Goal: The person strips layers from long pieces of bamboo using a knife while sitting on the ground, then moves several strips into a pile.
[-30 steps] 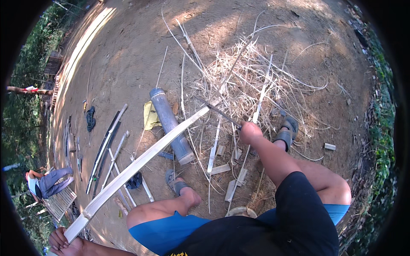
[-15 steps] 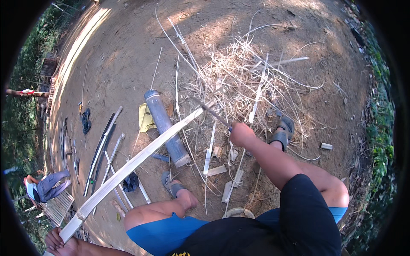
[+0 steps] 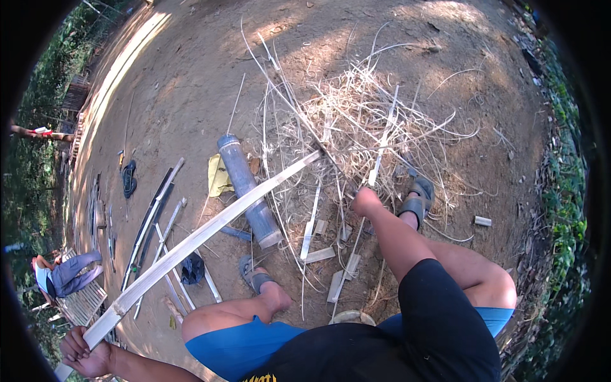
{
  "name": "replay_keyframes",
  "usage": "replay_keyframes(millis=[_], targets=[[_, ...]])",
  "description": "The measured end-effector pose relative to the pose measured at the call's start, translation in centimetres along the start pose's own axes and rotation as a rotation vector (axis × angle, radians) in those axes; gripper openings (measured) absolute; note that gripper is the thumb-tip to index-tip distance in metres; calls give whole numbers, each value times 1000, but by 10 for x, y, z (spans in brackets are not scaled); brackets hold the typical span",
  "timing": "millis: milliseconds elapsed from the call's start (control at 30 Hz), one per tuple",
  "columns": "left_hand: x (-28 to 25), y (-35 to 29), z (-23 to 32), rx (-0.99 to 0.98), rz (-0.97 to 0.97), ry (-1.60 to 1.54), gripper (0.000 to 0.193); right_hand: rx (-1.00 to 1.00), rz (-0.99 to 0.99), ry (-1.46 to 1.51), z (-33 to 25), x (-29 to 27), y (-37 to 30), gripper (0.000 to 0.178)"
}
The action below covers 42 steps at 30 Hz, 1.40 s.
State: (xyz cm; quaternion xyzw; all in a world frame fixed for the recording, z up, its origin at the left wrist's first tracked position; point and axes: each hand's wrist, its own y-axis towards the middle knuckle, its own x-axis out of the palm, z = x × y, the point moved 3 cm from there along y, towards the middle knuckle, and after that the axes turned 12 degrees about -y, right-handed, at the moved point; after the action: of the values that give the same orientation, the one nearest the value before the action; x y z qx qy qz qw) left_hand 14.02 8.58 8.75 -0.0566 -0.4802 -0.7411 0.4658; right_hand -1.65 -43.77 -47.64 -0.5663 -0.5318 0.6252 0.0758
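Two bare hands busy. Left hand (image 3: 86,353), lower left: fingers wrapped round the near end of a long pale bamboo strip (image 3: 210,228), with a stub sticking out past the fist. Right hand (image 3: 366,201), right of centre: fist closed on a knife (image 3: 335,167), handle hidden in the grip. Thin dark blade overlaps the strip's far end; can't tell if it's cutting in. Strip runs diagonally, lower left to about centre, crossing in front of a thick grey tube (image 3: 240,167) lying on bare dirt. Yellow sheet (image 3: 218,177) just beside tube. Big tangle of pale shavings (image 3: 356,105) around and beyond the strip's far end, reaching toward the right sandal (image 3: 417,202). Left sandal (image 3: 247,272) near tube's lower end. Cut offcuts (image 3: 320,255) scattered between the feet. Long slats (image 3: 149,226) left of the strip; dark bundle (image 3: 193,269) between strip and left knee. Short bamboo piece (image 3: 482,221) alone, right of right foot. Another person (image 3: 71,275) at far left, by a slatted bench (image 3: 86,301).
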Motion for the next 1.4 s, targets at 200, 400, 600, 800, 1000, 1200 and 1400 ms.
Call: replay_keyframes(millis=[200,400,600,800,1000,1200,1400], targets=[[-1,-12,-4,-31,-86,-53,32,-43,26,240,-14,-5,-24,31],[17,-26,-4,58,-100,-49,31,-248,191,379,-92,-1,-137,28],[40,-52,0,109,-86,-95,36,-744,187,198,-151,-26,-257,25],[40,-65,2,103,-95,-105,39,-410,180,266,-93,9,-199,23],[55,-70,1,117,-144,-158,39,-692,231,120,-120,-21,-246,22],[70,-63,-3,138,-129,-148,38,-390,207,246,-83,-9,-192,24],[70,-60,-4,116,-129,-136,37,-640,285,154,-100,0,-203,22]])
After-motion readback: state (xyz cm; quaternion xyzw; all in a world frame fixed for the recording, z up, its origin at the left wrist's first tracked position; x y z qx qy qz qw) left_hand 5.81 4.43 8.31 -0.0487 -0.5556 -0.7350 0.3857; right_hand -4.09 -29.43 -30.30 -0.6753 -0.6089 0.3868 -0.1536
